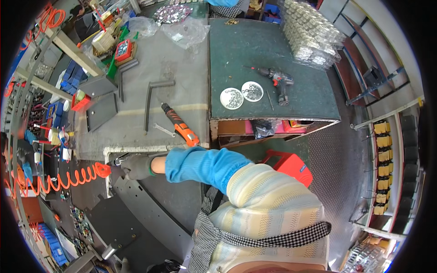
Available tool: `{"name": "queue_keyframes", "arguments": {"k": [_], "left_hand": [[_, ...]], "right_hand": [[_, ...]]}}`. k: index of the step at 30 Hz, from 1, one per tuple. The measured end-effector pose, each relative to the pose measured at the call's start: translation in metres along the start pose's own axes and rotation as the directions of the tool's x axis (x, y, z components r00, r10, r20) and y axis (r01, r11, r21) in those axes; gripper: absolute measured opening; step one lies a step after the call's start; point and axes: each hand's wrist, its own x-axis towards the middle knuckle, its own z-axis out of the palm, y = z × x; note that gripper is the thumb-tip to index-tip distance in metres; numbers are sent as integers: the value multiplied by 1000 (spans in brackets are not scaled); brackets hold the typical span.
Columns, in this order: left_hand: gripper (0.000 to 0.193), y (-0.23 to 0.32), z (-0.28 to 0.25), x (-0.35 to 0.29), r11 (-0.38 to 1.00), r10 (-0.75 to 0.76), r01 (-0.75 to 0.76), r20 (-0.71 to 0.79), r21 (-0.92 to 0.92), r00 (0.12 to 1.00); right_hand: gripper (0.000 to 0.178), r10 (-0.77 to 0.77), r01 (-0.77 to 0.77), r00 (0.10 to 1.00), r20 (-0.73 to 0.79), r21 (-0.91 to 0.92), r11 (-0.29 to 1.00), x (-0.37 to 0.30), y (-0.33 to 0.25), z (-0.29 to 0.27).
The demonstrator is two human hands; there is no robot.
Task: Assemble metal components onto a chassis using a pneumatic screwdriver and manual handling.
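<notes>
My right arm, in a blue sleeve cover, reaches leftward across the bench corner. My right hand [138, 167], in a grey glove, is closed round an air tool [120, 159], mostly hidden by the fingers. An orange coiled hose [77, 176] meets the tool at a red end piece. Below the hand lie a long curved dark panel [148, 204] with small holes and a broader dark plate [111, 223]. A metal cylinder [110, 250] stands at the plate's lower edge. At the lower rim a grey shape looks like my left hand [125, 265]; its fingers are unclear.
An orange-black power screwdriver [181, 125], a wrench [164, 130] and bent metal bars [148, 104] lie on the grey bench. The green bench holds a cordless drill [278, 82], two bowls of hardware [231, 98] and stacked clear packs [309, 34]. A red stool [291, 167] stands below.
</notes>
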Motion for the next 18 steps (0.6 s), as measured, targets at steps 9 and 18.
{"name": "queue_keyframes", "arguments": {"k": [9,18], "left_hand": [[56,13,7,3,939,139,-71,182,-336,973],[48,30,14,56,929,284,-196,267,-312,921]], "right_hand": [[67,29,-221,945,-327,-569,792,45,60,48],[72,100,-303,939,-330,-649,698,82,62,48]]}}
